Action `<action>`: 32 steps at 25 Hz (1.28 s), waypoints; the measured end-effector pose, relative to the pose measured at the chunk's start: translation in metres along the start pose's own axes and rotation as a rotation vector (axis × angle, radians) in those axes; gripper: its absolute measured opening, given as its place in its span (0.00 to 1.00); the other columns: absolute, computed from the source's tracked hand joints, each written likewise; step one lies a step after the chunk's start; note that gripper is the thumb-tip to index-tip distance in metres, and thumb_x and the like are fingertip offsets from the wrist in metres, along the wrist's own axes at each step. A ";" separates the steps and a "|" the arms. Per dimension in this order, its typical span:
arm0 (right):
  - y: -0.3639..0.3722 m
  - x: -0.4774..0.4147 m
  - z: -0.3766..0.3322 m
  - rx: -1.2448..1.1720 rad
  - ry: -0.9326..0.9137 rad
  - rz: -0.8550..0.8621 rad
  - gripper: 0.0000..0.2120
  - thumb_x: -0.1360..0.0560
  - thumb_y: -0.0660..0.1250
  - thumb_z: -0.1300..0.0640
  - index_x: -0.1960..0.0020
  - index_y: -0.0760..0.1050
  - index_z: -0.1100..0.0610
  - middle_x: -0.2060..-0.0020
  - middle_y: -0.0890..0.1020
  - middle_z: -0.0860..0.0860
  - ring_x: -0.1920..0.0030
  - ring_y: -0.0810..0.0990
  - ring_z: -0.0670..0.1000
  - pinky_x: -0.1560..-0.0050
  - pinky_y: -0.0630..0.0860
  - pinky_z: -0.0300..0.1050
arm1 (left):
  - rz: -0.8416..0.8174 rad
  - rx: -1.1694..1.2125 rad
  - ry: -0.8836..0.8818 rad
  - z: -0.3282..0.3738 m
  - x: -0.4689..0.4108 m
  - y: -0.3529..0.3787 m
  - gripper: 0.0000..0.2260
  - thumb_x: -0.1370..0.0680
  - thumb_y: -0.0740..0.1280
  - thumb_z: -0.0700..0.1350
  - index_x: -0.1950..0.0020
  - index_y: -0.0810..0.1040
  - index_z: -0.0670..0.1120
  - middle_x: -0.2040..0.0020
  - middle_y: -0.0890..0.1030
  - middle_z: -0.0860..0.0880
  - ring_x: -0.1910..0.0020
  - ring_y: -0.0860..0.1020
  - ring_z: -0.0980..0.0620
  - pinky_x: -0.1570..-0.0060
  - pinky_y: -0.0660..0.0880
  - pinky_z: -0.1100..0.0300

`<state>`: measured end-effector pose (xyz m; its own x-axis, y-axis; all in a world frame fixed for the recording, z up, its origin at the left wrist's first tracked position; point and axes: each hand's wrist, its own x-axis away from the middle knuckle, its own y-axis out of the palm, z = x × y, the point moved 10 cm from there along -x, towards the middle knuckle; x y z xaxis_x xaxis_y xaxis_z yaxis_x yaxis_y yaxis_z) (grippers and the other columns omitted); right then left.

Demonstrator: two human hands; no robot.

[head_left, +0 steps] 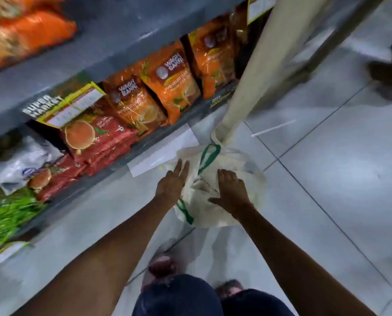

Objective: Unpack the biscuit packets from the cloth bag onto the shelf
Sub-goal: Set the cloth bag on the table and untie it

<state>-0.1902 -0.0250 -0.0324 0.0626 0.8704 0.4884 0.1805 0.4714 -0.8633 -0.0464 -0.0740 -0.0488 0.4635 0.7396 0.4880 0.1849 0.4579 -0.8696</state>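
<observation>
The cloth bag (222, 185) was seen lying on the tiled floor (338, 179), just in front of the lowest shelf (122, 153) and touching the foot of a cream post (254, 74); its long axis ran roughly from near the wearer's feet away toward the post, with the mouth turned upward and its far end pointing at the base of the post. The bag was cream-white, soft and crumpled, slumped rather than upright; two green handles were visible, one looped at the far end (209, 156) and one at the near left edge (185, 212). No biscuit packets could be made out inside it; the folds hid the contents.

The left hand (172, 184) was laid on the bag's left rim, fingers (182, 167) straight and spread, nothing gripped; the right hand (232, 192) was pressed palm-down on the cloth at the opening, thumb stretched toward the left hand, fingers extended and not closed on anything.

On the lowest shelf, orange pouches (174, 83) stood upright in a row, tilted slightly; to their left, red packets (99, 142) printed with a round biscuit were stacked flat; a white packet (23, 163) lay further left. A white slip of paper (163, 151) lay on the floor between shelf and bag.
</observation>
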 end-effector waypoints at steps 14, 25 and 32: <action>-0.088 0.040 0.010 -0.654 0.218 0.082 0.14 0.21 0.57 0.56 0.37 0.70 0.58 0.47 0.82 0.62 0.48 0.81 0.63 0.47 0.77 0.50 | 0.114 0.192 0.100 0.029 0.021 -0.139 0.12 0.22 0.58 0.38 0.46 0.80 0.40 0.45 0.76 0.42 0.44 0.75 0.44 0.49 0.72 0.54; -0.312 0.189 -0.028 -0.778 0.302 0.251 0.13 0.24 0.58 0.63 0.41 0.73 0.62 0.48 0.81 0.64 0.47 0.80 0.62 0.53 0.73 0.48 | 0.310 0.366 0.015 0.032 0.173 -0.365 0.11 0.25 0.61 0.38 0.49 0.80 0.36 0.48 0.78 0.36 0.48 0.77 0.36 0.52 0.72 0.48; -0.537 0.300 -0.093 -0.700 0.163 0.326 0.13 0.24 0.60 0.64 0.42 0.74 0.68 0.45 0.81 0.66 0.45 0.79 0.65 0.44 0.76 0.56 | 0.419 0.302 0.287 0.047 0.310 -0.600 0.14 0.28 0.59 0.44 0.56 0.83 0.39 0.61 0.77 0.40 0.55 0.78 0.39 0.60 0.69 0.52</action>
<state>-0.1771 -0.0304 0.5899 0.3524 0.8918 0.2836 0.7007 -0.0505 -0.7117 -0.0541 -0.0961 0.6273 0.6675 0.7440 0.0306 -0.3000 0.3063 -0.9034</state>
